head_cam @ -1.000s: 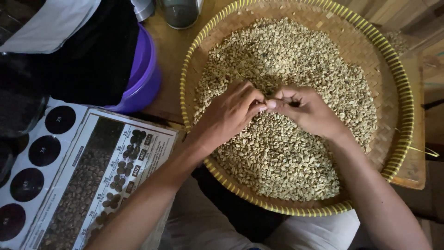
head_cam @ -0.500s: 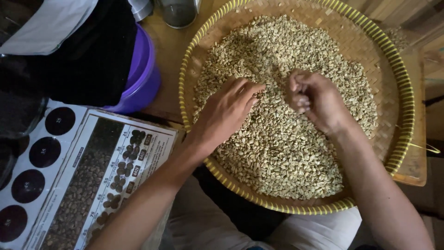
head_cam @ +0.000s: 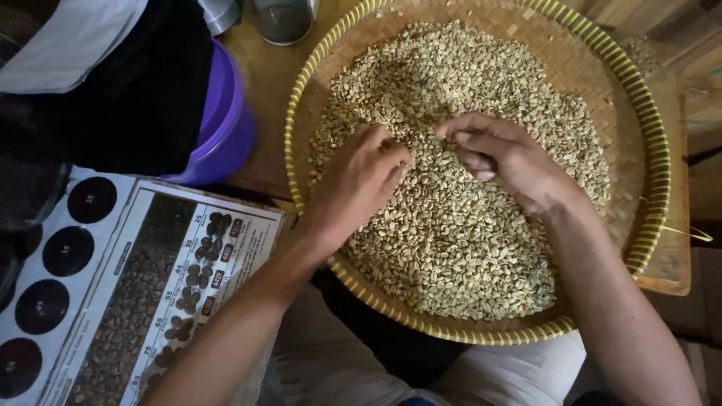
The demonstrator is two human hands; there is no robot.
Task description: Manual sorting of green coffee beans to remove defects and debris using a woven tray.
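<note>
A wide round woven tray (head_cam: 645,113) with a yellow-striped rim holds a thick bed of pale green beans (head_cam: 481,248), and both hands rest on the heap near its middle. The left hand (head_cam: 357,184), toward nine o'clock of the tray's centre, lies knuckles up with its fingers curled down into the beans, though I cannot tell whether it grips any; the right hand (head_cam: 511,162), toward two o'clock, has its fingers loosely bent and spread over the beans, clenching nothing. Off the tray at nine o'clock stand a purple tub (head_cam: 226,120) and, lower at eight o'clock, a printed chart (head_cam: 150,293) showing dark beans and black circles.
</note>
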